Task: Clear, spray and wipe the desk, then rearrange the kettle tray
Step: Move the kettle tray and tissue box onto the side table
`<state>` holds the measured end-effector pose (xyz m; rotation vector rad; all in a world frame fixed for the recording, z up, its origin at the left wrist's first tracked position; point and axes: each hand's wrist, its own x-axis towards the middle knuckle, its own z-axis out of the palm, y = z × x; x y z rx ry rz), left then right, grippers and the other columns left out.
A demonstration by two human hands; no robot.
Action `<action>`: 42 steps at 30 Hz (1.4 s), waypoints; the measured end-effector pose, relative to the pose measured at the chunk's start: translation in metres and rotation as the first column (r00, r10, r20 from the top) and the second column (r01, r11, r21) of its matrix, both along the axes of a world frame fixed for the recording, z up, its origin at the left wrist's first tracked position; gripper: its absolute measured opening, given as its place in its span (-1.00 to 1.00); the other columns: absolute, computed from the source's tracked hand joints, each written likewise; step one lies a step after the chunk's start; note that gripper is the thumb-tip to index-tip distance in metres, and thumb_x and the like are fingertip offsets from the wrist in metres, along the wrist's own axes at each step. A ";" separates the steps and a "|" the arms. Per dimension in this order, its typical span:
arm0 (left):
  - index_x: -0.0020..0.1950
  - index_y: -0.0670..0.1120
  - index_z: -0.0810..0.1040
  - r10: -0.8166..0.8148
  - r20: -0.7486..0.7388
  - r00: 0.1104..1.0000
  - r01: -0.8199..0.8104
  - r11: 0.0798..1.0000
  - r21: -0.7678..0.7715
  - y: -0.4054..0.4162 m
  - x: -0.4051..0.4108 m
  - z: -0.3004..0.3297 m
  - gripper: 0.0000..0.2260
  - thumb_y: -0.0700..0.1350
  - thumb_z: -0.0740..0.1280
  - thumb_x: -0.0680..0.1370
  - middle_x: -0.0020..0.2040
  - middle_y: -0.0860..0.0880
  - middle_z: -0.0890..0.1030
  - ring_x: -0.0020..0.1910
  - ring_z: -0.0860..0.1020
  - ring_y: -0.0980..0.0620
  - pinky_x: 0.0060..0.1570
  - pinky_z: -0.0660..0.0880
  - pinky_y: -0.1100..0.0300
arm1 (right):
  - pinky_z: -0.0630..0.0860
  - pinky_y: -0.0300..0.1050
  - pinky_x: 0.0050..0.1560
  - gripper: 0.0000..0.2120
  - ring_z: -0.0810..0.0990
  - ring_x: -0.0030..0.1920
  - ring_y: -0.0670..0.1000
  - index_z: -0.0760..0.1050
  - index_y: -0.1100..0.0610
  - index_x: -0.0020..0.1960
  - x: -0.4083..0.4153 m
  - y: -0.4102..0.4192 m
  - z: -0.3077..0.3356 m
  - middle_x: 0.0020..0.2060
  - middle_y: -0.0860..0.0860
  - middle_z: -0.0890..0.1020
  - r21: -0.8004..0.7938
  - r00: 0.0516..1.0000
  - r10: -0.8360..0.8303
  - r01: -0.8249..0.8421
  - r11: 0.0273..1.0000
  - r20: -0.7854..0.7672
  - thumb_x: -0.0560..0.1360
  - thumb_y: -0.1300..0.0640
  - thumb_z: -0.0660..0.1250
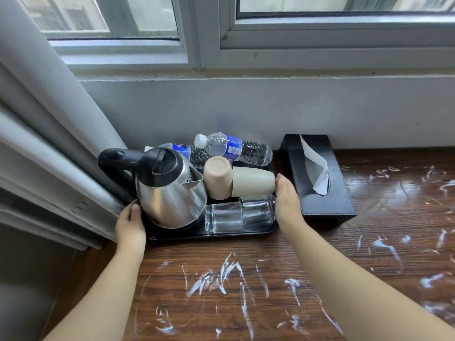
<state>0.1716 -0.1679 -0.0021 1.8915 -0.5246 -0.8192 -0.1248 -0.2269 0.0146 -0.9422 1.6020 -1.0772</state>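
A black tray [214, 235] sits at the back left of the wooden desk [258, 254], against the wall. On it lean a steel kettle [170, 193] with a black lid and handle, two beige cups [218, 177] lying tipped, two clear glasses [222, 217] on their sides and two water bottles [234, 146] lying at the back. My left hand [130, 223] grips the tray's left edge beside the kettle. My right hand [286, 200] is at the tray's right edge, fingers fairly straight, touching the cup and glass there.
A black tissue box [317, 190] with a white tissue sticking up lies just right of the tray. White smears [221, 274] cover the desk's front and right. A grey curtain [49, 134] hangs left of the tray; the window sill runs behind.
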 end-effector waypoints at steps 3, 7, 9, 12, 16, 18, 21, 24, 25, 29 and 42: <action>0.42 -0.08 0.50 0.026 -0.058 0.998 -0.026 1.000 0.004 -0.014 0.005 0.000 -0.63 0.00 0.14 0.69 0.38 -0.13 0.54 0.39 0.45 -0.12 0.44 0.34 -0.04 | 0.27 -0.12 0.29 -0.54 0.40 0.24 -0.05 0.28 0.07 0.46 -0.004 -0.018 -0.017 0.32 0.02 0.45 0.125 0.994 -0.059 0.048 0.991 0.092 0.64 -0.11 -0.03; 0.39 -0.14 0.52 -0.012 -0.053 0.999 0.012 1.000 -0.001 -0.026 0.011 -0.006 -0.63 -0.02 0.11 0.68 0.36 -0.15 0.54 0.38 0.44 -0.14 0.45 0.32 -0.08 | 0.34 -0.15 0.25 -0.57 0.47 0.18 -0.10 0.34 0.06 0.42 -0.008 -0.031 -0.031 0.30 -0.01 0.50 0.143 0.989 -0.040 0.019 0.990 0.144 0.66 -0.07 -0.05; 0.43 -0.16 0.48 -0.022 -0.043 0.999 0.021 1.000 -0.013 -0.027 0.014 -0.012 -0.63 -0.05 0.11 0.69 0.40 -0.14 0.51 0.42 0.42 -0.12 0.48 0.28 -0.07 | 0.36 -0.23 0.11 -0.59 0.50 0.10 -0.16 0.40 0.03 0.37 -0.008 -0.032 -0.032 0.20 -0.08 0.55 0.128 0.983 -0.033 0.011 0.992 0.178 0.67 -0.04 -0.06; 0.43 -0.19 0.45 -0.048 -0.004 0.999 0.048 0.999 -0.009 -0.026 0.015 -0.023 -0.65 -0.11 0.09 0.71 0.35 -0.07 0.51 0.38 0.41 -0.04 0.39 0.30 0.10 | 0.32 -0.13 0.30 -0.58 0.45 0.27 -0.12 0.38 0.00 0.41 -0.012 -0.030 -0.042 0.27 -0.11 0.53 0.111 0.973 -0.022 -0.004 0.994 0.230 0.66 -0.06 -0.05; 0.38 -0.11 0.48 -0.124 -0.082 0.989 0.124 0.992 -0.003 -0.023 0.011 -0.027 -0.68 -0.10 0.06 0.72 0.25 -0.02 0.53 0.33 0.43 0.00 0.30 0.32 0.12 | 0.39 -0.14 0.25 -0.60 0.48 0.28 -0.10 0.38 -0.04 0.41 -0.015 -0.026 -0.050 0.27 -0.11 0.54 0.078 0.957 -0.007 -0.016 0.997 0.291 0.63 -0.08 0.02; 0.43 -0.06 0.47 -0.142 -0.122 0.982 0.143 0.990 -0.006 -0.023 0.013 -0.029 -0.66 -0.05 0.08 0.71 0.33 -0.01 0.53 0.37 0.43 -0.01 0.42 0.30 0.07 | 0.39 -0.11 0.29 -0.62 0.50 0.27 -0.10 0.39 0.00 0.41 -0.015 -0.027 -0.052 0.26 -0.09 0.55 0.058 0.950 -0.017 -0.001 0.998 0.312 0.63 -0.03 0.06; 0.41 0.00 0.49 -0.135 -0.166 0.977 0.137 0.991 -0.001 -0.024 0.015 -0.030 -0.67 -0.04 0.09 0.70 0.32 0.01 0.54 0.37 0.43 0.01 0.44 0.30 0.06 | 0.35 0.02 0.38 -0.61 0.49 0.30 -0.04 0.41 0.03 0.39 -0.015 -0.030 -0.058 0.27 -0.02 0.55 0.042 0.955 -0.031 0.019 0.999 0.296 0.58 0.03 0.15; 0.40 0.01 0.49 -0.117 -0.186 0.976 0.118 0.993 -0.008 -0.024 0.015 -0.029 -0.67 -0.04 0.11 0.69 0.36 -0.01 0.54 0.39 0.43 -0.01 0.49 0.28 0.00 | 0.33 0.03 0.40 -0.61 0.46 0.33 -0.02 0.37 0.02 0.42 -0.017 -0.030 -0.060 0.31 -0.01 0.52 0.041 0.959 -0.045 0.035 0.999 0.281 0.60 0.09 0.12; 0.40 0.00 0.49 -0.109 -0.192 0.975 0.110 0.994 -0.006 -0.023 0.016 -0.029 -0.67 -0.04 0.11 0.69 0.36 -0.03 0.54 0.39 0.43 -0.02 0.49 0.29 -0.02 | 0.34 0.02 0.39 -0.61 0.47 0.32 -0.03 0.36 0.00 0.41 -0.016 -0.030 -0.059 0.31 -0.02 0.52 0.038 0.961 -0.041 0.032 0.999 0.273 0.59 0.11 0.14; 0.36 0.02 0.51 -0.064 -0.206 0.976 0.064 0.998 -0.008 -0.022 0.017 -0.026 -0.70 -0.05 0.11 0.69 0.34 -0.01 0.54 0.37 0.44 -0.02 0.47 0.31 -0.02 | 0.37 -0.03 0.36 -0.59 0.49 0.29 -0.07 0.37 -0.03 0.40 -0.011 -0.027 -0.053 0.30 -0.06 0.52 0.020 0.971 -0.014 0.009 1.000 0.238 0.57 0.14 0.20; 0.40 0.00 0.52 0.015 -0.248 0.969 -0.022 1.000 -0.023 -0.006 0.022 -0.020 -0.65 0.04 0.18 0.65 0.34 -0.05 0.57 0.36 0.48 -0.06 0.46 0.34 -0.10 | 0.35 0.16 0.37 -0.39 0.52 0.27 0.04 0.49 0.02 0.32 0.000 -0.021 -0.035 0.22 0.01 0.59 0.065 0.972 -0.008 -0.007 0.998 0.234 0.35 -0.23 0.32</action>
